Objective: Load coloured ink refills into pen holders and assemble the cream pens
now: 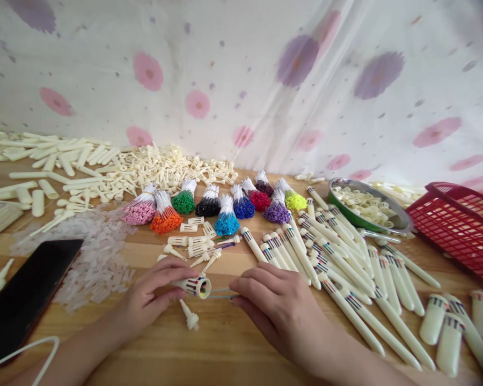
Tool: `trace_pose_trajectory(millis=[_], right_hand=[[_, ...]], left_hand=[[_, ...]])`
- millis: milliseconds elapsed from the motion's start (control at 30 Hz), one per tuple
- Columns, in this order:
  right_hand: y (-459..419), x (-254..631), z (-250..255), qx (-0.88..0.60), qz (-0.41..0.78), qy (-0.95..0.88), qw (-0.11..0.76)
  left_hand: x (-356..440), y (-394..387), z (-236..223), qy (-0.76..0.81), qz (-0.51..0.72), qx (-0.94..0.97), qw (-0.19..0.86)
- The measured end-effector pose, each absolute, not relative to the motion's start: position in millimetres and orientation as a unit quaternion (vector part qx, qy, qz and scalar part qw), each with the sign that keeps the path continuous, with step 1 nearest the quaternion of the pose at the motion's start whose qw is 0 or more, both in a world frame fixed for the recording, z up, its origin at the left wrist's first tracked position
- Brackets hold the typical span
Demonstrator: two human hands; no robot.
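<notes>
My left hand (151, 292) is closed around a cream multicolour pen barrel (191, 287). The barrel lies almost level, its round mouth turned to the right. Colored ends show inside that mouth, and coloured sliders sit in slots around it. My right hand (273, 305) pinches thin pale rods (221, 294) that reach toward the mouth; I cannot tell whether they are refills or a tool's prongs. Below the barrel, a cream pointed plug (190, 315) lies on the wooden table (209, 354). Slotted cream sleeves (197, 246) lie just behind my hands.
Colored refill bundles (226, 217) stand across the middle. Multicolour pens (346, 268) pile up at right, near a green-sided bowl (370, 206) and a red basket (462, 225). At left are a phone (28, 295), clear plastic pieces (92, 262) and heaped cream parts (156, 166).
</notes>
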State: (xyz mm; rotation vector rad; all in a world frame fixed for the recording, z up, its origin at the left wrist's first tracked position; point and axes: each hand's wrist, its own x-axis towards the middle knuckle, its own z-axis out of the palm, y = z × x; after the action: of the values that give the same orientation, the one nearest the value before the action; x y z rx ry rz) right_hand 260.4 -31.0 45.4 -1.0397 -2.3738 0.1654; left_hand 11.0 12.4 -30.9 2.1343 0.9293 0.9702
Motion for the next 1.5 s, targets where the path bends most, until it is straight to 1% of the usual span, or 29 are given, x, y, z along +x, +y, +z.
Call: trace_pose_trajectory(millis=[233, 600, 767, 1133, 1367, 1500], right_hand=[[-31.5, 258.5, 42.3, -0.39, 0.055, -0.885, 0.249], [-30.0, 257.4, 41.0, -0.39, 0.059, -0.885, 0.247], [-31.0, 257.2, 39.7, -0.388, 0.051, -0.89, 0.232], [-30.5, 260.0, 39.9, -0.373, 0.043, -0.901, 0.217], [-30.4, 260.0, 41.7, -0.351, 0.032, -0.909, 0.221], [-30.8, 261.7, 43.3, -0.331, 0.004, -0.918, 0.218]], left_hand=[[11.2, 12.1, -31.8, 0.342, 0.373, 0.808, 0.301], [13.1, 12.8, -28.8, 0.347, 0.363, 0.81, 0.303], [13.6, 12.1, -29.6, 0.349, 0.362, 0.807, 0.309], [13.7, 11.1, -27.7, 0.351, 0.34, 0.806, 0.335], [19.6, 6.8, -23.6, 0.339, 0.343, 0.789, 0.381], [20.5, 6.2, -22.3, 0.339, 0.345, 0.78, 0.396]])
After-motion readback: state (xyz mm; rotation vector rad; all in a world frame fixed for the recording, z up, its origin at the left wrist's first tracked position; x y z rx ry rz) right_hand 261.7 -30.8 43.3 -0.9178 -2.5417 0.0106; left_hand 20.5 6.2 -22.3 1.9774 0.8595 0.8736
